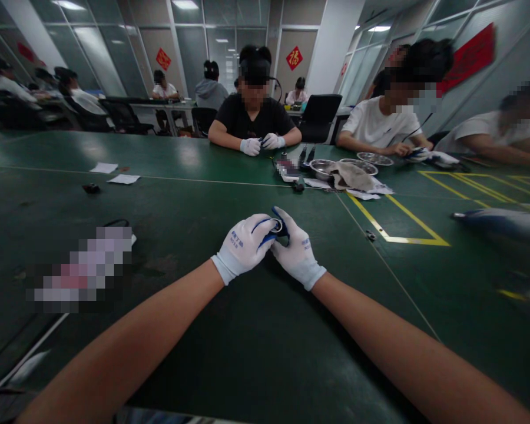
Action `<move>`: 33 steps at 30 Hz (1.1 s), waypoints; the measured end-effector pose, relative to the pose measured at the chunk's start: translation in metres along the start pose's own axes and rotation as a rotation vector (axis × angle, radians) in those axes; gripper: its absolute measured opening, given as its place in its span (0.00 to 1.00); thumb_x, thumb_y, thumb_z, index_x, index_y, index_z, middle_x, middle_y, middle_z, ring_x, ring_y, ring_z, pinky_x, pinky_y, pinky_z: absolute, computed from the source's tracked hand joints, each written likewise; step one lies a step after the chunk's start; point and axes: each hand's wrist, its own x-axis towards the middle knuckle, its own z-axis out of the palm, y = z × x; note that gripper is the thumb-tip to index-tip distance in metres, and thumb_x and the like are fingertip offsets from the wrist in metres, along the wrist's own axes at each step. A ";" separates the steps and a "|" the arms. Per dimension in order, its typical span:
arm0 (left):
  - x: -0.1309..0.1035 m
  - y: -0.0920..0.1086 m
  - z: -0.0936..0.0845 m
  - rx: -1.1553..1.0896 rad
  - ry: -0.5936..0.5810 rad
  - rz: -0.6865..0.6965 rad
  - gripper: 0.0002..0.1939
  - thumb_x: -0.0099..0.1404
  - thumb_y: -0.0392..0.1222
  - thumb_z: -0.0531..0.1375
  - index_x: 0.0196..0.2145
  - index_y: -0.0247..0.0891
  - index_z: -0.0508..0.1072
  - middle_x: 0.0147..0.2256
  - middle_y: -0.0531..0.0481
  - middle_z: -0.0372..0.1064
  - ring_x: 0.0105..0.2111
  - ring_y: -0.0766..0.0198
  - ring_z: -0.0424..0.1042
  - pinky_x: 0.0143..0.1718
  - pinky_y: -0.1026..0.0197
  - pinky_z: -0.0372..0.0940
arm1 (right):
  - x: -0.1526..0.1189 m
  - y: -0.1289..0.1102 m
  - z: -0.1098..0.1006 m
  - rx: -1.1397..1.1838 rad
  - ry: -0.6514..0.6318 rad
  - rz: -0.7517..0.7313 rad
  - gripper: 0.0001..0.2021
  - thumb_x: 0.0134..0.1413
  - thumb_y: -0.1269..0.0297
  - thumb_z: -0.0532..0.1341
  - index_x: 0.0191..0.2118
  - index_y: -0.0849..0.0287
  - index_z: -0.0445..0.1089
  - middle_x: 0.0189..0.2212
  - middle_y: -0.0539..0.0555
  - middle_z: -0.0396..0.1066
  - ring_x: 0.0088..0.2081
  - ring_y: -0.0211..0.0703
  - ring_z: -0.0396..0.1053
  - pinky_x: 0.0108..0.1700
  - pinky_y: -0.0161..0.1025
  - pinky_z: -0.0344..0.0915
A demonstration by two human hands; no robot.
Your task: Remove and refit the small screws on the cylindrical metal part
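Note:
Both my hands wear white gloves with blue palms and meet above the green table point(265, 330). Between them is a small round part with a shiny metal rim point(277, 225); its body is mostly covered by the gloves. My left hand point(248, 242) is closed round it, with the thumb and forefinger at the rim. My right hand point(295, 246) curls against the same part from the other side, with its fingertips touching it. A dark gap shows between that hand's thumb and fingers.
A pixelated power strip point(88, 265) with a cable lies on the left. Paper slips point(123, 178) and a small black item point(90, 188) lie beyond it. Ahead are metal bowls point(321, 169), a grey cloth point(351, 176) and yellow tape point(417, 240). Co-workers sit opposite and at right.

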 end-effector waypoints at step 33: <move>0.013 -0.030 -0.013 0.315 -0.343 -0.534 0.13 0.69 0.37 0.58 0.49 0.34 0.77 0.52 0.36 0.73 0.52 0.45 0.72 0.56 0.45 0.71 | 0.005 -0.001 0.004 0.056 0.164 0.206 0.18 0.59 0.59 0.62 0.54 0.55 0.72 0.47 0.60 0.78 0.45 0.53 0.77 0.49 0.54 0.78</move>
